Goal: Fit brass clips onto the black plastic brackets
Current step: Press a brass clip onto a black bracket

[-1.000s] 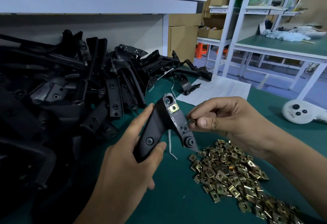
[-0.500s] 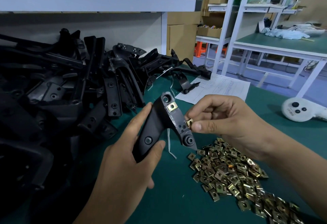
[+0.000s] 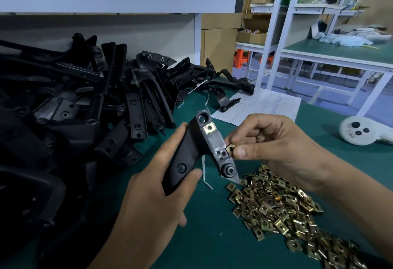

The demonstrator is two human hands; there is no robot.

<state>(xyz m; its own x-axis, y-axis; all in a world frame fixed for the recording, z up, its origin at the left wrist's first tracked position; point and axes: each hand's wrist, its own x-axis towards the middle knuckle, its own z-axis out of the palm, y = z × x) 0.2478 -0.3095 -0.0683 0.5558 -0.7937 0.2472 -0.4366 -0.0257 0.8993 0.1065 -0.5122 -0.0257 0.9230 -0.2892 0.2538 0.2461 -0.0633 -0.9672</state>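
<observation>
Head view, looking down onto a green work mat [image 3: 212, 237]. Landmark for all positions below: the black plastic bracket [image 3: 197, 151] held above the mat at mid-frame.

Left hand [image 3: 153, 194]: grips the lower, handle-like end of the bracket, thumb along its left side and a fingertip curled against its right edge. Bracket is held tilted, its flat mounting face turned up toward the camera.

Fitted clip [image 3: 209, 128]: one brass clip sits on the upper part of the bracket's mounting face, just below the round hole at the bracket's top end.

Right hand [image 3: 276, 147]: just right of the bracket, fingers curled, thumb and forefinger pinching a second brass clip [image 3: 230, 148]. This clip touches the bracket's right edge beside a small square seat with a hole, above the round boss at the bracket's lower tip. Whether the clip is fully seated cannot be told.

Loose brass clips [image 3: 280, 209]: a heap on the mat below and right of the bracket, trailing off toward the lower right corner.

Bracket pile [image 3: 85, 109]: a large stack of black plastic brackets on the mat left of and behind the held bracket.

Other items: a printed paper sheet [image 3: 265, 105] lies behind and right of the bracket; a white handheld controller [image 3: 359, 132] rests far right of it, well apart. A thin white strip [image 3: 204, 171] hangs just below the bracket, between the two hands.
</observation>
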